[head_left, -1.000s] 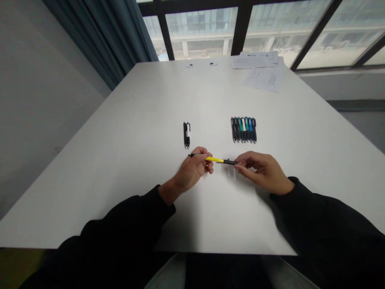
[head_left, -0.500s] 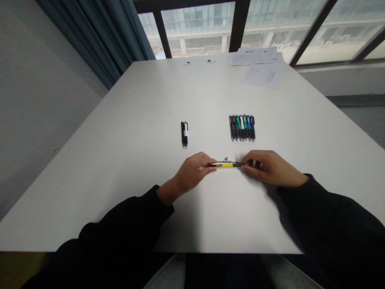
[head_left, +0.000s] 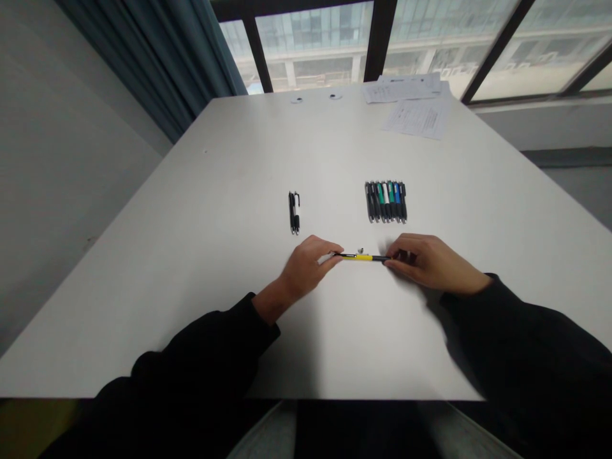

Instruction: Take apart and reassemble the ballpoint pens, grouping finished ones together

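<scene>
A yellow and black pen (head_left: 364, 258) lies sideways between my two hands, just above or on the white table (head_left: 363, 344). My left hand (head_left: 308, 264) pinches its clip end between thumb and fingers. At the black grip end, my right hand (head_left: 421, 258) is closed with thumb and fingertips on the pen. Right behind the pen is a small silvery part (head_left: 361, 250), partly covered by it and too small to make out.
Beyond my right hand several pens (head_left: 386, 203) lie side by side in a row. Two pens (head_left: 294, 213) lie farther left. Printed papers (head_left: 415, 118) and two small white-and-dark fittings (head_left: 336, 97) are at the far edge, by the window.
The thin dark rod seen along the pen's far side no longer shows apart from it. Both hands and the pen have shifted slightly away from me.
</scene>
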The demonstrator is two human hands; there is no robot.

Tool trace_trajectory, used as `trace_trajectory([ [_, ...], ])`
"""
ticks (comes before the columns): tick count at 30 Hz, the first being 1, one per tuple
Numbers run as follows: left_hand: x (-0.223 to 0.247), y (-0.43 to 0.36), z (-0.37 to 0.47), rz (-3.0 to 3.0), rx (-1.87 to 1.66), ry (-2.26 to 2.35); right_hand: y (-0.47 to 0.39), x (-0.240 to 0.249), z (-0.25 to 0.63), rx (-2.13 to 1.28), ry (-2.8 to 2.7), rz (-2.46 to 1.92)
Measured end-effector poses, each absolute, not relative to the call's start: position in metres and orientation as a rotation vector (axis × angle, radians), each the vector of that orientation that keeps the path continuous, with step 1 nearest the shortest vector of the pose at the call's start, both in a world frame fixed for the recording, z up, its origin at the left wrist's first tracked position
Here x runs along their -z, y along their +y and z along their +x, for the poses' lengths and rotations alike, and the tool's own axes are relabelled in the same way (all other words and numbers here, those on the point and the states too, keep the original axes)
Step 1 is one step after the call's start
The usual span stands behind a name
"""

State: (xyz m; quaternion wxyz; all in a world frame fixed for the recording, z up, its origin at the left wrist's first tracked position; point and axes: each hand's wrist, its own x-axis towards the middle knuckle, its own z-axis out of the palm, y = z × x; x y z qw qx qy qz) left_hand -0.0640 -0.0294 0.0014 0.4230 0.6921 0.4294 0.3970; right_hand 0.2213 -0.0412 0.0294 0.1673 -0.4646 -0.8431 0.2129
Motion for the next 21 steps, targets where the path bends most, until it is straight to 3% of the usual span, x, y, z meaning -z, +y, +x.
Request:
trace_trajectory([
  [21,0.0015,-0.029,-0.0663,1.919,-1.001,1.186,-0.0392,-0.0279,0.2276,-0.614,-2.372,-1.358],
])
